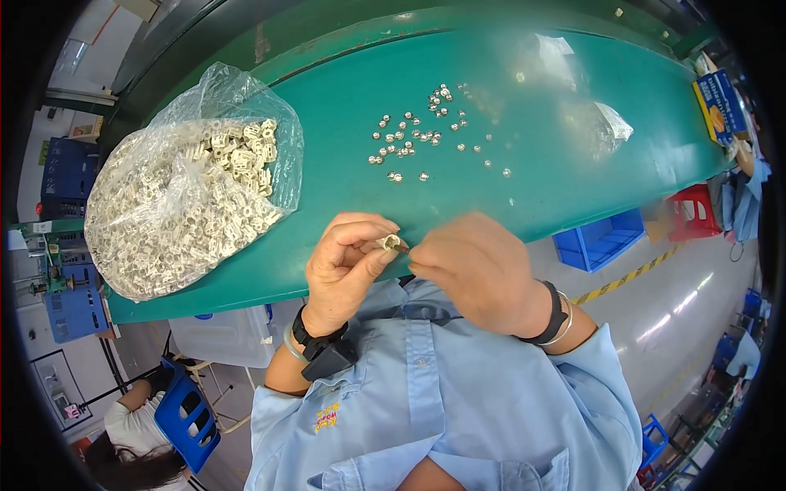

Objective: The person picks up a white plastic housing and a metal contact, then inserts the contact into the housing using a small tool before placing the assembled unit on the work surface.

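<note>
My left hand point(348, 258) pinches a small cream plastic fitting point(391, 242) between thumb and fingers, its hollow end showing. Close against it, the fingertips of my right hand point(479, 274) are pressed together; that hand is a little blurred. Something small and dark lies between those fingertips and the fitting, too small to name. Both hands are just above the near edge of the green table point(344, 139). Beyond them, small shiny silver round pieces point(409, 137) are scattered. A large clear plastic bag point(184, 192), full of cream fittings, stands left of my left hand.
Crumpled clear plastic point(610, 127) lies toward the right of the table, with a blue box point(720, 106) at its far right end. A blue crate point(602, 240) and a red stool point(696, 211) stand beyond the near edge. Lower left, a person point(135, 434) sits on a blue chair point(188, 417).
</note>
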`<control>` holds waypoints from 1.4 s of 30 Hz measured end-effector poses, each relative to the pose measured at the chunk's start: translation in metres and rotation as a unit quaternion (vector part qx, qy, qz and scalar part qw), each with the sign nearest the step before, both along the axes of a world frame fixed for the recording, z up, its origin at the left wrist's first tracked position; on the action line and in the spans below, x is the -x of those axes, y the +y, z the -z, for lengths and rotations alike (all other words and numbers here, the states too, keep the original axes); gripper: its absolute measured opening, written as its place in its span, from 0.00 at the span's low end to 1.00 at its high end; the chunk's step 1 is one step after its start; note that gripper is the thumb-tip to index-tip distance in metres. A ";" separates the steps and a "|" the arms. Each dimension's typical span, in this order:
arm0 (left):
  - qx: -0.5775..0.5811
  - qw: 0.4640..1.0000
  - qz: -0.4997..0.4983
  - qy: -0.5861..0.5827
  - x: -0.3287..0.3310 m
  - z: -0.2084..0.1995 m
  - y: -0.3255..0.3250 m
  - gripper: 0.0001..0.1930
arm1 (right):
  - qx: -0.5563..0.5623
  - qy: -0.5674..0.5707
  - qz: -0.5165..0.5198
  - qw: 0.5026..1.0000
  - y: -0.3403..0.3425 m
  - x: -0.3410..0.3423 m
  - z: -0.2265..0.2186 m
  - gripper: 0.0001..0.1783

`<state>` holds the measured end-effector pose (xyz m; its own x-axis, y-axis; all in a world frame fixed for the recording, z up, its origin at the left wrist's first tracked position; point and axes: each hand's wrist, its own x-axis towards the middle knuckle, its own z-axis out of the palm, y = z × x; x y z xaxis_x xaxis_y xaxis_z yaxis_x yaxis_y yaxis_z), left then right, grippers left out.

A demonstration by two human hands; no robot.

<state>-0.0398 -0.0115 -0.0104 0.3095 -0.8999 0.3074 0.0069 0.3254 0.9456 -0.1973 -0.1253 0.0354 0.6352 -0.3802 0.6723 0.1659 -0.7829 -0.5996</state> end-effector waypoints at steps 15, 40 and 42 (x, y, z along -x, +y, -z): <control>-0.041 0.994 -0.053 -0.084 0.005 -0.002 0.002 0.15 | 0.063 0.044 -0.003 0.997 0.001 -0.010 0.023 0.10; -0.146 0.922 -0.136 -0.332 0.002 -0.014 -0.009 0.15 | -0.166 0.043 0.031 0.985 -0.004 -0.012 0.028 0.05; -0.100 0.921 -0.129 -0.353 0.001 -0.008 -0.012 0.16 | -0.152 0.044 0.028 0.987 -0.006 -0.014 0.028 0.06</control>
<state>-0.0405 -0.0239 -0.0028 0.3081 -0.8847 0.3499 -0.6866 0.0479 0.7255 -0.1832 -0.1309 0.0074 0.6588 -0.5914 0.4650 0.0649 -0.5711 -0.8183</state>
